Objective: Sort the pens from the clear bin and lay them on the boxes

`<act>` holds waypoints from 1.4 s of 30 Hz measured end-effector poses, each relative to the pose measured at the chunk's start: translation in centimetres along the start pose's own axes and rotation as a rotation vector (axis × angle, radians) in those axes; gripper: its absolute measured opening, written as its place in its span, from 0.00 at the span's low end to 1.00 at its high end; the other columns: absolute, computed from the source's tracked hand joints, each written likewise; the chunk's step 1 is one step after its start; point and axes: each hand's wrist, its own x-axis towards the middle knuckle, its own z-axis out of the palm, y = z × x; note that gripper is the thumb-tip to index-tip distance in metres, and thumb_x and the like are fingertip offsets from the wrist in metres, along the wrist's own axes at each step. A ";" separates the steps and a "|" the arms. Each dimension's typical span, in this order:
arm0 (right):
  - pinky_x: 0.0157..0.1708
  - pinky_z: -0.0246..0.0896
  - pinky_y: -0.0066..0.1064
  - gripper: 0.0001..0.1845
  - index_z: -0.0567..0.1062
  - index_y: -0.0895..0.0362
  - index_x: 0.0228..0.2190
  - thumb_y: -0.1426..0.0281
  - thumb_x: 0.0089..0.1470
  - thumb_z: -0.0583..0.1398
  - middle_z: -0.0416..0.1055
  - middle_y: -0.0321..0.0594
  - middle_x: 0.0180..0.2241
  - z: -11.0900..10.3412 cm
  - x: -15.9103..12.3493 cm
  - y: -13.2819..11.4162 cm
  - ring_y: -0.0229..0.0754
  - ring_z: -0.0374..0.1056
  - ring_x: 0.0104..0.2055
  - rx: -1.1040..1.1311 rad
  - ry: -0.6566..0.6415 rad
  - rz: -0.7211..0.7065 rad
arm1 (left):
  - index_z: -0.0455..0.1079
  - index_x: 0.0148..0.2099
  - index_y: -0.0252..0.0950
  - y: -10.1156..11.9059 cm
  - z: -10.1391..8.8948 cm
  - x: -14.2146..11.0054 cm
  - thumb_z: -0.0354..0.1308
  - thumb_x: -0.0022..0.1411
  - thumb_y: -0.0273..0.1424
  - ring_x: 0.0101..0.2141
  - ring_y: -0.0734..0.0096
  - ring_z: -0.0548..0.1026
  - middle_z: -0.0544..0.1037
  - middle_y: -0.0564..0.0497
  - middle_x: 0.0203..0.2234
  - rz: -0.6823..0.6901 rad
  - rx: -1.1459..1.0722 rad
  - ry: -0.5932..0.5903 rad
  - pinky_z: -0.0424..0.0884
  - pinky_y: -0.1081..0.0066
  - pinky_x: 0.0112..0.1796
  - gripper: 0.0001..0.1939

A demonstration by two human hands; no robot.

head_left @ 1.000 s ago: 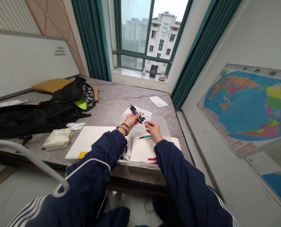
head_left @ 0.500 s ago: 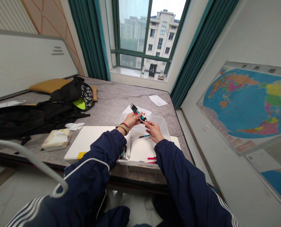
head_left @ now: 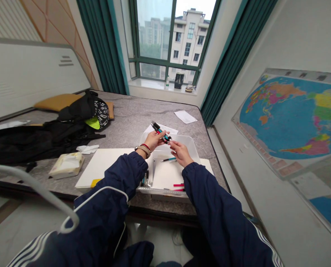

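Note:
A bundle of pens (head_left: 160, 130), black with blue and red parts, is gripped in my left hand (head_left: 153, 141) above a clear plastic bin (head_left: 193, 145). My right hand (head_left: 181, 152) has its fingertips pinched at the lower right end of the bundle, touching the pens; whether it holds one alone is hidden. Beneath, a blue pen (head_left: 168, 159) lies on the white surface inside the bin. Red pens (head_left: 179, 185) rest near the bin's front, partly behind my right sleeve. More dark pens (head_left: 146, 179) are in the left part, beside my left sleeve.
White boards (head_left: 98, 163) lie under and left of the bin. A tissue pack (head_left: 66, 165) and a black bag (head_left: 51, 137) are on the left. A paper sheet (head_left: 185, 116) lies toward the window. A white cable (head_left: 104, 188) crosses my left sleeve.
The hands and the bundle have barely shifted, slightly to the left. The pens in the bin stay where they were. The camera view has tilted a little.

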 end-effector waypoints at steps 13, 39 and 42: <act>0.29 0.59 0.25 0.20 0.73 0.56 0.32 0.51 0.49 0.62 0.74 0.39 0.34 0.6 0.1 0.3 0.37 0.68 0.35 -0.178 -0.056 -0.012 | 0.73 0.45 0.31 -0.8 -0.3 0.7 0.69 0.53 0.40 0.34 0.69 0.80 0.79 0.39 0.46 0.081 0.032 -0.017 0.76 0.68 0.37 0.22; 0.23 0.60 0.23 0.16 0.67 0.55 0.31 0.54 0.54 0.60 0.70 0.33 0.26 0.9 0.4 0.3 0.35 0.68 0.27 -0.210 -0.082 -0.067 | 0.74 0.44 0.31 0.1 0.4 -0.3 0.70 0.51 0.38 0.32 0.71 0.79 0.80 0.39 0.45 0.062 0.034 -0.038 0.75 0.72 0.33 0.21; 0.22 0.58 0.23 0.20 0.68 0.55 0.29 0.51 0.56 0.56 0.67 0.33 0.23 0.9 0.3 0.2 0.34 0.66 0.25 -0.220 -0.071 -0.045 | 0.74 0.45 0.30 0.3 0.5 -0.5 0.69 0.52 0.39 0.31 0.71 0.79 0.81 0.39 0.40 0.042 0.052 -0.047 0.74 0.73 0.32 0.22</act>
